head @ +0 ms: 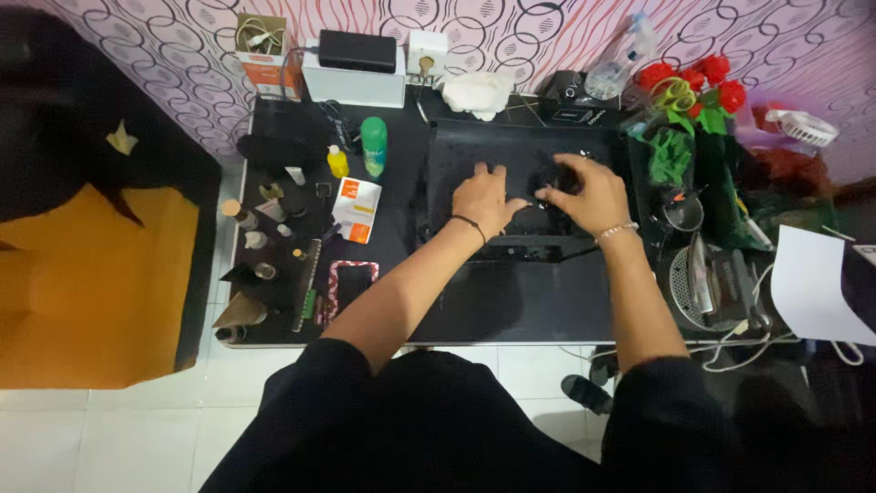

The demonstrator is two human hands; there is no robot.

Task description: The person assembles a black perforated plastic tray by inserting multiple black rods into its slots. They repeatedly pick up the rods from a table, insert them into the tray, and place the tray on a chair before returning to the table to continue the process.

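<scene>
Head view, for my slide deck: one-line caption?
Both hands, left and right, press a dark object on a black mat.

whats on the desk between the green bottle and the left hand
In the head view, only bare black desk top lies between the green bottle and the left hand; the white-and-orange packet sits lower, off that line.

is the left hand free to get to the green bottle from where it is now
Probably yes. The left hand lies flat on the black mat, holding nothing, and the green bottle stands upright just to its left, with only bare dark tabletop between them.
</scene>
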